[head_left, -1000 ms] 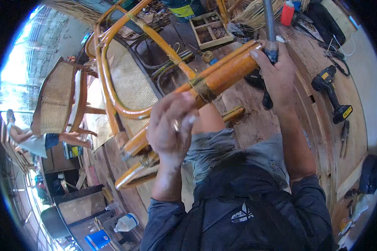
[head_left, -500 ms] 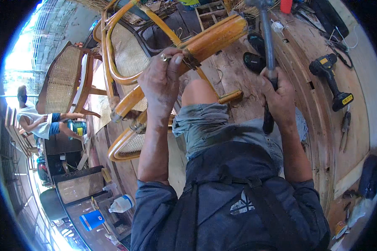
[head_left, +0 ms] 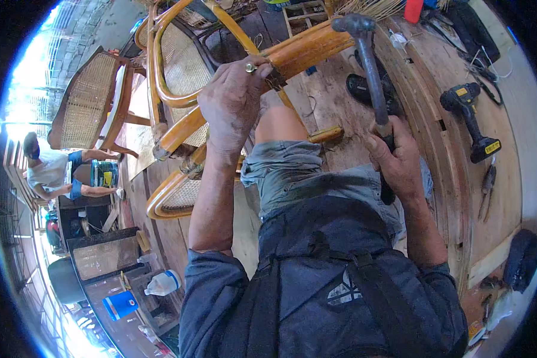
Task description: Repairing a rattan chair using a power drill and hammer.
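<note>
In my right hand [head_left: 398, 156] I grip the dark handle of a hammer [head_left: 373, 68], its metal head raised beside the pole's end. A rattan chair frame [head_left: 163, 65] with woven cane panels lies tilted before me. My left hand [head_left: 230, 101] is closed at the dark, frayed binding [head_left: 274, 77] on the frame's thick golden pole [head_left: 310, 51]. A small brass-coloured round piece shows at its fingers; whether it is a ring or a fastener I cannot tell. What those fingers pinch is hidden. Hammer and pole are apart.
A cordless drill [head_left: 468, 116] and pliers [head_left: 488, 188] lie on the right. Curved wooden strips [head_left: 441, 161] run beside my right arm. Another cane chair [head_left: 86, 101] stands left, near a seated person [head_left: 48, 170]. A blue container [head_left: 120, 305] and white bottle [head_left: 163, 283] are lower left.
The hammer's head has come down and swung left, fully into view. My right hand is slightly lower. My left hand stays at the binding. The seated person's arms have shifted.
</note>
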### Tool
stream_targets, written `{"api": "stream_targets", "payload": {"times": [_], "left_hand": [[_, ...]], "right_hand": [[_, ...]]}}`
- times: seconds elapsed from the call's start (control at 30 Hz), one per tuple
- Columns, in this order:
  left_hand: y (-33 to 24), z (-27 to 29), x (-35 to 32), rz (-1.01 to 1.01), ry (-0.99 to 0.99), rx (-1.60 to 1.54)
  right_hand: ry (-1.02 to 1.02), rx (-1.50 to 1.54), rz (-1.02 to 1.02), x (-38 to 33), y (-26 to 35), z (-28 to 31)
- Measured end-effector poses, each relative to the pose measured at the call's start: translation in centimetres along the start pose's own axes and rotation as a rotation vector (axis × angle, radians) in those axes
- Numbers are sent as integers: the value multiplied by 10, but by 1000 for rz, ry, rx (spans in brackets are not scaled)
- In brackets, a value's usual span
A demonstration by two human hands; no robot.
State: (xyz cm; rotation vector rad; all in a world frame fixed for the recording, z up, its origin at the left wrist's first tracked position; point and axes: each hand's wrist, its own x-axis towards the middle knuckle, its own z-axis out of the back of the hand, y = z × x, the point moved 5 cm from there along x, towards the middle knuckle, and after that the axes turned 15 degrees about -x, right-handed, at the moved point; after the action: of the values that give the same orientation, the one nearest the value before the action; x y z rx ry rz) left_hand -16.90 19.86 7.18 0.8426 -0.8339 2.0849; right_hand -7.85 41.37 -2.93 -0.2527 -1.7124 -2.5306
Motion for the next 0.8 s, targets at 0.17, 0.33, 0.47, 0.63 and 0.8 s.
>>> {"api": "stream_targets", "payload": {"times": [0.17,0.33,0.47,0.63,0.8], "left_hand": [[2,-1,0,14,11,10],[2,-1,-1,24,21,-6],[3,-3,-1,34,55,10],[-3,-4,-1,-64,57,69],[-8,-2,0,-173,64,93]], "right_hand": [[89,-23,4,-7,5,7],[118,-37,9,-13,14,11],[156,-17,-32,-14,13,11],[212,-175,80,-14,19,7],[164,-220,277,-22,44,18]]}}
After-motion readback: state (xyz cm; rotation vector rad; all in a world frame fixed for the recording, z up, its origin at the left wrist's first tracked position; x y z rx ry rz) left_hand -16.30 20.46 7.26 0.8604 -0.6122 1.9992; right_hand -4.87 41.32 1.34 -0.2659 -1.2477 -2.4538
